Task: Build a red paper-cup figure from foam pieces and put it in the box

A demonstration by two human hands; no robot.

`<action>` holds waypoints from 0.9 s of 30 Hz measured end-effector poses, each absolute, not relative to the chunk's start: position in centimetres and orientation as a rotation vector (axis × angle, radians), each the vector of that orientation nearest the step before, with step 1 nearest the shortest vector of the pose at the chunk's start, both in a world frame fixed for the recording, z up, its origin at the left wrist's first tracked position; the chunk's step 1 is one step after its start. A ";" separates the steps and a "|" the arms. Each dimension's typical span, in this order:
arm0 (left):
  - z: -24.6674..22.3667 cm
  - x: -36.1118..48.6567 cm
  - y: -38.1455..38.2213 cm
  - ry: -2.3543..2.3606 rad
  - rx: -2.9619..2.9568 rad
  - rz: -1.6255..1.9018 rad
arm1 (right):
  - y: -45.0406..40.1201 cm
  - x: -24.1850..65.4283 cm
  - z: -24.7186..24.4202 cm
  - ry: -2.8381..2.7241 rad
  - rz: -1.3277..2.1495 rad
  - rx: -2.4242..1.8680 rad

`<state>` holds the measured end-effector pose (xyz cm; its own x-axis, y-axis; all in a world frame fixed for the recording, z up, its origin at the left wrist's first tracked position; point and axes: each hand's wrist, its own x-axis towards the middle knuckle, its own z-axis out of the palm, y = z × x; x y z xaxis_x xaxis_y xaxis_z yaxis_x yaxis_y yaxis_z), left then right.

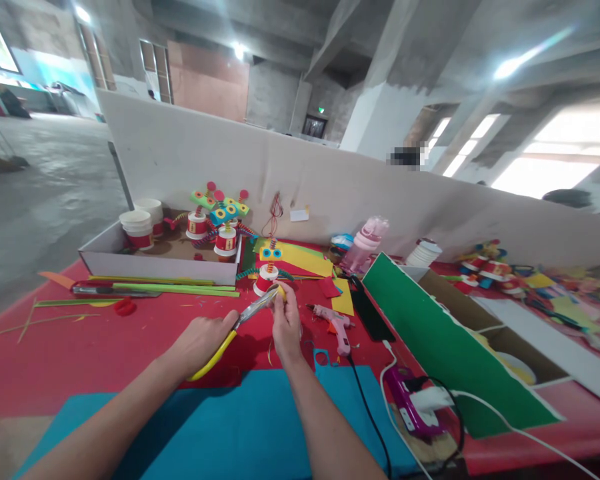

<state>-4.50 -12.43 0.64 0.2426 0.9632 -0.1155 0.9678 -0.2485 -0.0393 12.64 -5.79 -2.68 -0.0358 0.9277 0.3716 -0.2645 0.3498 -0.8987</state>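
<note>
My left hand (204, 341) is closed round the scissors (253, 311), which have yellow handles and metal blades pointing up to the right. Between the fingers of my right hand (287, 323) is a small yellow piece (281, 292), right at the blade tips; its exact shape is partly hidden. Just behind the blades stands a paper cup figure (265, 279) with a yellow head, blue eyes and coiled paper arms. A pink glue gun (336, 328) lies to the right of my right hand.
A white tray (160, 265) at the back left holds cups and finished figures. Yellow sheets (305, 262), a pink bottle (367, 243), a black phone (371, 310) and a green divided box (445, 353) lie beyond. Cables run from a purple power strip (415, 403). Blue sheet (260, 420) lies in front.
</note>
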 end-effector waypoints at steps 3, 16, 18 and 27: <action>0.5 -4.8 -12.4 1.878 2.466 -0.168 | -5.2 13.3 -2.3 -1.134 1.297 -0.640; 0.3 -5.1 -12.2 1.894 2.511 -0.115 | -4.6 13.0 -3.0 -1.194 1.389 -0.597; 0.2 -5.2 -12.1 1.901 2.503 -0.107 | -4.8 12.9 -3.0 -1.202 1.395 -0.588; 0.9 -4.9 -12.2 1.901 2.481 -0.156 | -5.4 12.7 -2.6 -1.180 1.346 -0.600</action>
<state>-4.85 -12.24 0.86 0.2572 0.9625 -0.0864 0.9637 -0.2621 -0.0509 12.68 -5.38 -2.59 -0.1798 0.9380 0.2965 -0.4166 0.2004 -0.8867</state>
